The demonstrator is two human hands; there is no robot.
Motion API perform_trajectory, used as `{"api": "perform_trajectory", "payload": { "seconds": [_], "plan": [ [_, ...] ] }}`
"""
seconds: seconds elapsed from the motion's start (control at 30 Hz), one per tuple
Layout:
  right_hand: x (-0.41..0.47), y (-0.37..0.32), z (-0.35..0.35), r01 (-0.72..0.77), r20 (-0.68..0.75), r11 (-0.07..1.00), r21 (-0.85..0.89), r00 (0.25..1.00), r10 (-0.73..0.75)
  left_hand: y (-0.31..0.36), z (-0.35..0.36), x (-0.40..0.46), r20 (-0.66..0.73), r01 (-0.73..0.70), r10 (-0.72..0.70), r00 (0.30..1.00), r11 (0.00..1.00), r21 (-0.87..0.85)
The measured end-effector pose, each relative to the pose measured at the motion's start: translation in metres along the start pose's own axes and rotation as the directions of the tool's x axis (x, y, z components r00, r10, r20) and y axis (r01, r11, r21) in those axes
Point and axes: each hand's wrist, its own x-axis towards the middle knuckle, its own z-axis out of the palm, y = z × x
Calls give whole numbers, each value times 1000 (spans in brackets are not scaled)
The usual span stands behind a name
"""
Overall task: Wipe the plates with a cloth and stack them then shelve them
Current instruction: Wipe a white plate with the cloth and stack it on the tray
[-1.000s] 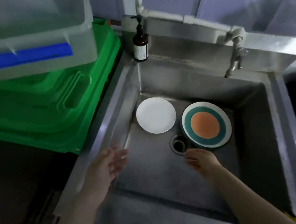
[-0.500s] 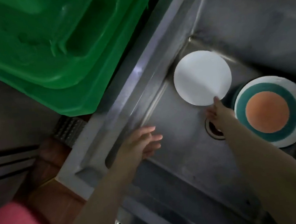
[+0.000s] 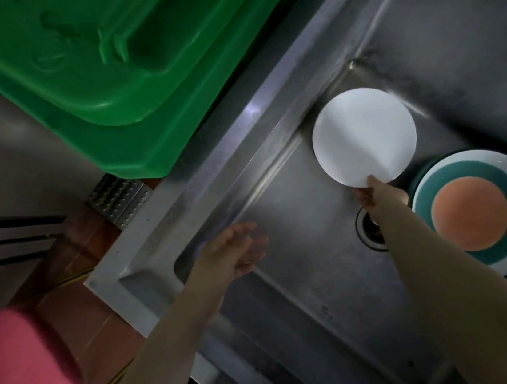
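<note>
A plain white plate (image 3: 364, 135) lies in the steel sink (image 3: 306, 281), near its far left corner. My right hand (image 3: 375, 196) pinches the plate's near rim, thumb on top. To the right sits a second plate (image 3: 477, 214) with an orange centre, a teal ring and a white rim. My left hand (image 3: 237, 252) hovers over the sink's left side, fingers relaxed and apart, holding nothing. No cloth is in view.
A large green plastic crate (image 3: 106, 66) sits left of the sink, overhanging its rim. The drain (image 3: 369, 228) is partly hidden under my right forearm. A pink garment (image 3: 22, 377) shows at the lower left, above a brown tiled floor (image 3: 94, 316).
My right hand has closed on the white plate's near rim, where it was only reaching before. The camera has tilted down and moved closer. My left hand stays over the sink's left side.
</note>
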Motion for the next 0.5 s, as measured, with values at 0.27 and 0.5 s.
{"api": "perform_trajectory", "payload": {
  "seconds": [0.27,0.5],
  "plan": [
    [11,1,-7,17,-8,996,-92,1000,-18,0,0,1,0,6,-6,1000,999,-42],
    [1,7,-15,-58,134,998,-18,989,60,-2,-2,0,20,-11,12,1000,999,-48]
  ]
}}
